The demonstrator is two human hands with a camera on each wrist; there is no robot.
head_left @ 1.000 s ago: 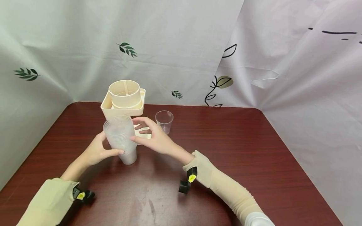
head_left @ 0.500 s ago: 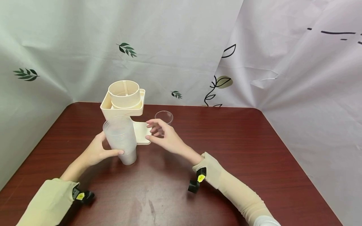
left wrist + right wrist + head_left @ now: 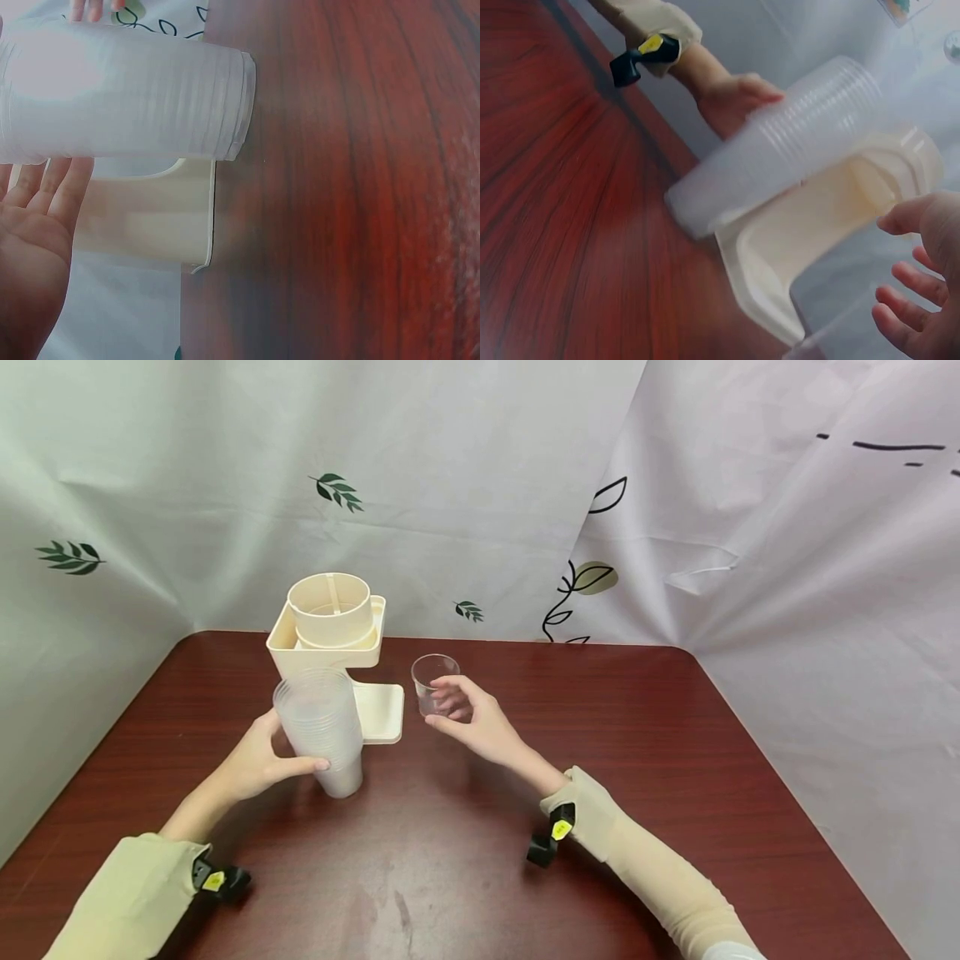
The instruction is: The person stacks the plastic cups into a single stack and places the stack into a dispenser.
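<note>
A tall stack of nested clear plastic cups (image 3: 322, 718) stands on the table, its mouths facing up. My left hand (image 3: 258, 760) holds the side of this stack, with the thumb at the front and the other fingers behind. Farther back and to the right is a single clear plastic cup (image 3: 423, 672), upright. In the head view my right hand (image 3: 483, 722) overlaps that cup's right side, thumb and fingers spread apart. Loosely bent fingers of the right hand (image 3: 930, 277) show in the right wrist view, with nothing pinched between them.
Behind the stack stands a cream plastic holder (image 3: 281, 643) with a round upper ring (image 3: 330, 627) and a flat foot (image 3: 381, 714) reaching right. The dark red wooden table (image 3: 600, 727) meets a pale patterned curtain (image 3: 450, 485) at the back.
My right hand has moved right, away from the stack of cups and past the holder's foot, to the single cup. The left hand has kept its hold on the stack.
</note>
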